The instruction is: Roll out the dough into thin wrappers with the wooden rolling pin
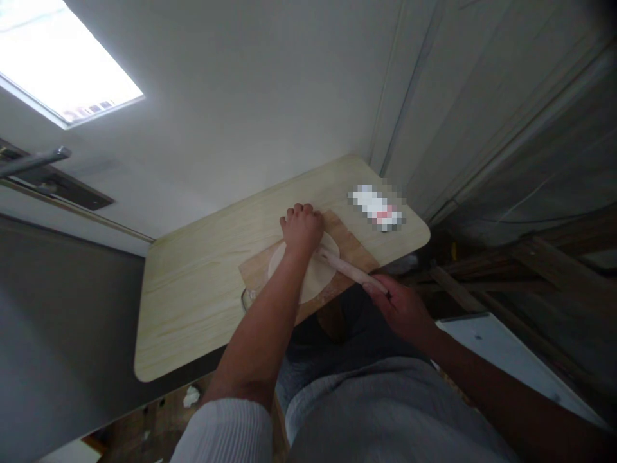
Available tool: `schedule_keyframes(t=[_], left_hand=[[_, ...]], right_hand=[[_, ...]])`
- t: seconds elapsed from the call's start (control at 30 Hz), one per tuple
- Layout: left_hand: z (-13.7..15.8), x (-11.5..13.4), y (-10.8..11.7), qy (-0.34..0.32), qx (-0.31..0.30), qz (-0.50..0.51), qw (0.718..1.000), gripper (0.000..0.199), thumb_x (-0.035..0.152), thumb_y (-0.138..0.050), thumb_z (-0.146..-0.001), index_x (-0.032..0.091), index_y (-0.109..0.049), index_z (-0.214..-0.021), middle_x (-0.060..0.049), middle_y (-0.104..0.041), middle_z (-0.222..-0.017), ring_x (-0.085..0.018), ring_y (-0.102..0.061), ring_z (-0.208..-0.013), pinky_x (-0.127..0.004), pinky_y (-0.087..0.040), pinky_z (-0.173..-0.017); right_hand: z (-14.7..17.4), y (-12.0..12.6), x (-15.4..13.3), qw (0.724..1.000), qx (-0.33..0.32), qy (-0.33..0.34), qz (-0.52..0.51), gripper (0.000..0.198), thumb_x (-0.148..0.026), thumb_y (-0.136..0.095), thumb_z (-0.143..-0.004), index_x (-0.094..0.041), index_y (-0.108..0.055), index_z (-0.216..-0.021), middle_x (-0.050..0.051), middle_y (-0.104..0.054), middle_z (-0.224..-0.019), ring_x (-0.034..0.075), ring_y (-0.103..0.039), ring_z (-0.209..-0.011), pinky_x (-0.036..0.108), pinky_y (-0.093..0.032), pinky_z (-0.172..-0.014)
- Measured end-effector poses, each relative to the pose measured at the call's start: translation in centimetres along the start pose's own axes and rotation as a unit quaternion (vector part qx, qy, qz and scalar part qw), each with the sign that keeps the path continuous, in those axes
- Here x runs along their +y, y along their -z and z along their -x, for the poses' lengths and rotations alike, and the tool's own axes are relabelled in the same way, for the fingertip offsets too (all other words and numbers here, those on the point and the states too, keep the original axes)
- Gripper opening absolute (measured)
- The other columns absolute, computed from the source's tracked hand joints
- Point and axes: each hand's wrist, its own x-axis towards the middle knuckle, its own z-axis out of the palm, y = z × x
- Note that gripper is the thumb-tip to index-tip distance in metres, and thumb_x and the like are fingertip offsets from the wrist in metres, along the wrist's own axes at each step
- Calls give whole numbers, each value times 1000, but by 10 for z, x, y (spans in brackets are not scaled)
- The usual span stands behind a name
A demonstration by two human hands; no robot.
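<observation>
A thin round sheet of dough (326,278) lies on a wooden board (359,249) at the table's near edge. My right hand (402,305) is wrapped round the near end of a wooden rolling pin (348,267). The pin slants across the dough, and its far end disappears beneath my left forearm. At the far side of the dough, my left hand (303,225) rests with knuckles up and fingers curled in. What lies under its fingertips is hidden. My left forearm covers part of the dough and board.
The board sits on a light wood-grain table (193,276) with rounded corners, against a pale door. A blurred-out white and red item (376,207) lies at its far right. A dark loop (245,300) shows beside the board. Crumpled white paper (191,396) is below the table.
</observation>
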Motion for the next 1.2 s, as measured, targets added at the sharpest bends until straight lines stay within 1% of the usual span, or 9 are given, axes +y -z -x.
schedule_keyframes(t=[0.17, 0.23, 0.37, 0.47, 0.6, 0.73, 0.9, 1.07, 1.2], left_hand=[[1, 0, 2, 20, 8, 25, 999, 34, 34, -35, -101, 22, -65, -112, -15, -66, -118, -32, -58, -115, -47, -47, -92], [0, -5, 2, 33, 19, 58, 998, 35, 36, -35, -102, 23, -66, -113, -13, -67, -119, -30, -59, -115, -44, -48, -92], [0, -23, 3, 29, 45, 186, 981, 36, 35, -35, -103, 21, -67, -115, -9, -69, -120, -21, -62, -115, -34, -47, -98], [9, -38, 8, 12, 68, 218, 974, 37, 36, -36, -103, 19, -67, -115, -10, -69, -121, -20, -61, -117, -33, -46, -102], [32, -44, 13, -38, 68, 174, 982, 35, 39, -39, -103, 21, -66, -118, -9, -67, -125, -21, -58, -121, -35, -44, -105], [44, -37, 11, -91, 52, 113, 988, 34, 41, -43, -103, 23, -64, -124, -7, -65, -130, -22, -55, -124, -37, -39, -110], [41, -25, 8, -101, 47, 60, 992, 40, 44, -35, -105, 27, -59, -131, -6, -62, -136, -25, -52, -128, -42, -36, -110], [33, -17, 10, -94, 23, 36, 995, 42, 46, -31, -105, 30, -57, -134, -6, -60, -140, -25, -50, -130, -44, -35, -110], [29, -13, 8, -97, 22, 28, 995, 43, 47, -29, -105, 30, -56, -134, -6, -60, -139, -25, -51, -128, -44, -36, -108]], right_hand=[[-2, 2, -2, 999, -18, -3, -28, 49, -61, -41, -97, -21, -68, -105, 5, -72, -81, 22, -68, -74, 30, -45, -65], [-2, 2, -4, 1000, -17, 0, -27, 49, -62, -42, -96, -21, -68, -105, 4, -71, -79, 22, -67, -72, 30, -45, -64], [1, 3, -10, 999, -13, 18, -36, 47, -60, -42, -97, -20, -68, -104, 3, -70, -77, 20, -65, -69, 30, -45, -63], [5, 2, -11, 997, -13, 29, -72, 46, -58, -43, -97, -19, -67, -106, 2, -69, -76, 19, -64, -69, 29, -45, -63], [12, -3, -7, 996, -16, 26, -84, 47, -59, -44, -97, -19, -67, -108, 2, -67, -74, 20, -64, -69, 30, -45, -64], [16, -6, -5, 998, -13, 9, -64, 49, -60, -44, -96, -19, -67, -109, 4, -71, -80, 22, -67, -74, 32, -46, -68], [17, -1, -5, 999, -31, 9, -27, 48, -61, -43, -96, -22, -69, -108, 5, -74, -85, 24, -70, -80, 33, -47, -71], [15, -1, 1, 999, -9, 5, -32, 48, -60, -46, -96, -22, -67, -117, 6, -76, -95, 25, -71, -84, 33, -48, -72], [13, -1, 2, 999, 3, -2, -36, 48, -60, -49, -95, -22, -67, -117, 6, -76, -96, 24, -71, -83, 32, -49, -72]])
